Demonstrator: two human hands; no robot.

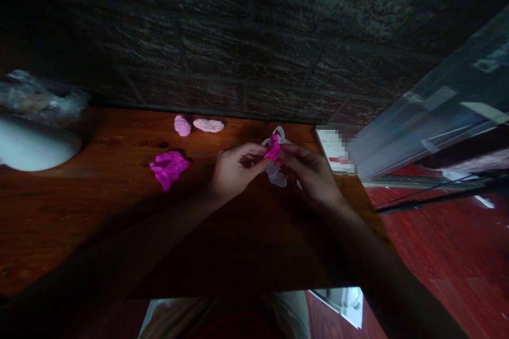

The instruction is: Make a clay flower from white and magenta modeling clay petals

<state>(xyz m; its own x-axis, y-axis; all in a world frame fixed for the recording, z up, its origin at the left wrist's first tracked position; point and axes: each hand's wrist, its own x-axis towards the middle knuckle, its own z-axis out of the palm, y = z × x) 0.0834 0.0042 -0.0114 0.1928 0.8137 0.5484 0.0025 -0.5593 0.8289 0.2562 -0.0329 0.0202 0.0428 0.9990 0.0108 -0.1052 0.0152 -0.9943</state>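
Observation:
My left hand (234, 169) and my right hand (312, 172) meet over the wooden table. Between their fingertips they pinch a small bright pink piece of what looks like modelling clay (273, 147). Beneath and behind it lies crumpled, see-through white plastic (277, 176), partly covered by my fingers. A flattened magenta piece (169, 168) with ragged edges rests left of my left hand. Farther back, near the wall, sit two paler pink lumps, one short (182, 125) and one longer (209, 125).
A white rounded object (35, 143) and crinkled clear plastic (40, 98) stand at the table's left. On the right, a white box or card (336, 151) lies by a glass panel (429, 106). A dark brick-patterned wall (238, 37) closes off the back of the table (111, 169).

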